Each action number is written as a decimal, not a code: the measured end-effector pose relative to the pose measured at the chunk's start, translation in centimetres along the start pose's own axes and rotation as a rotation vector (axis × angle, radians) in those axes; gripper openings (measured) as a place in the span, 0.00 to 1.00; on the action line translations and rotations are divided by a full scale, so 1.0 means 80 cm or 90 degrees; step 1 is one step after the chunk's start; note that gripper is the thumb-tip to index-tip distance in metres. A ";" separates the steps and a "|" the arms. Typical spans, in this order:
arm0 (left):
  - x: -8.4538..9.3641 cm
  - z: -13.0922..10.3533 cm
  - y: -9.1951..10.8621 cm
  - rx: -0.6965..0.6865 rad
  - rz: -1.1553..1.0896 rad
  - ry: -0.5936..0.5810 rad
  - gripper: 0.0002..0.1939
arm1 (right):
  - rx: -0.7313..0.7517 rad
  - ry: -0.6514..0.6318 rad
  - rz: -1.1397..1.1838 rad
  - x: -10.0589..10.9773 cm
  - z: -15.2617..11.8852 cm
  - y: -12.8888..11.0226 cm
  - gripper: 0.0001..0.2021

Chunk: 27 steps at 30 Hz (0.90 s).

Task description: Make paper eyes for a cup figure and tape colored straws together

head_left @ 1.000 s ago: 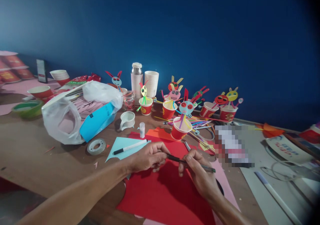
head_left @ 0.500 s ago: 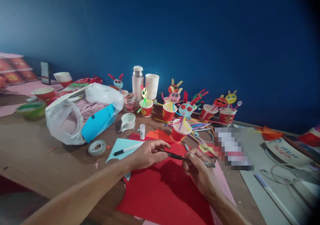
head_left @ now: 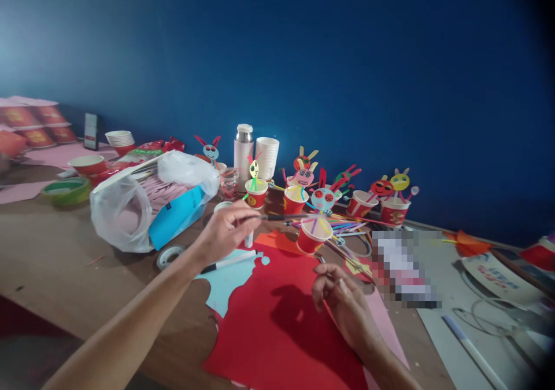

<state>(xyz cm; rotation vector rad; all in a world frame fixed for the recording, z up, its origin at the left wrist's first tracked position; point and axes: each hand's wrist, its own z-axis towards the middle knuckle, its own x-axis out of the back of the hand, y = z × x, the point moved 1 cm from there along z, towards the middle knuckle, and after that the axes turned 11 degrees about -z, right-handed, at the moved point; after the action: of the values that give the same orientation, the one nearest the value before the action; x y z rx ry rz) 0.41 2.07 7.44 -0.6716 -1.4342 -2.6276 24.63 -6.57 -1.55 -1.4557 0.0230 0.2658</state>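
Observation:
My left hand [head_left: 232, 229] pinches one end of a slim dark pen [head_left: 284, 217], raised above the paper and pointing right. My right hand [head_left: 344, 306] hovers over the right side of a red sheet of paper [head_left: 264, 326]; its fingers are loosely curled and nothing shows in them. A light blue paper [head_left: 228, 286] with a cut, curvy edge lies under the left forearm, and a white marker with a black cap [head_left: 232, 260] rests on it. Past the pen stands a paper cup [head_left: 313, 241] holding a blue paper rabbit head [head_left: 323, 199].
More cups with paper figures [head_left: 295, 202] line the wall, beside bundled coloured pipe cleaners [head_left: 353, 228]. On the left are a white plastic bag [head_left: 117, 222], a tape roll [head_left: 168, 257] and a green tape roll [head_left: 65, 190]. A thermos [head_left: 243, 155] and stacked cups [head_left: 267, 157] stand behind.
My right hand has let go of the pen and moved slightly down. My left hand has carried the pen up and to the left. The view has shifted a little.

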 end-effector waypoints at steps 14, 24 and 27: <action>0.005 0.044 -0.025 0.107 0.571 -0.026 0.15 | -0.069 -0.074 -0.232 -0.012 -0.004 -0.006 0.12; -0.002 0.045 -0.053 0.202 0.526 -0.109 0.14 | -0.067 -0.091 -0.274 -0.010 -0.003 -0.002 0.11; 0.000 0.045 -0.055 0.212 0.511 -0.105 0.14 | -0.075 -0.091 -0.268 -0.010 -0.003 -0.002 0.10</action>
<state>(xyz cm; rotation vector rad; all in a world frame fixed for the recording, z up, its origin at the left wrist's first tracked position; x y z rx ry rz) 0.42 7.47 5.65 -1.1358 -1.2301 -1.7164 23.91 -6.95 -1.28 -1.5168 -0.4167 0.0242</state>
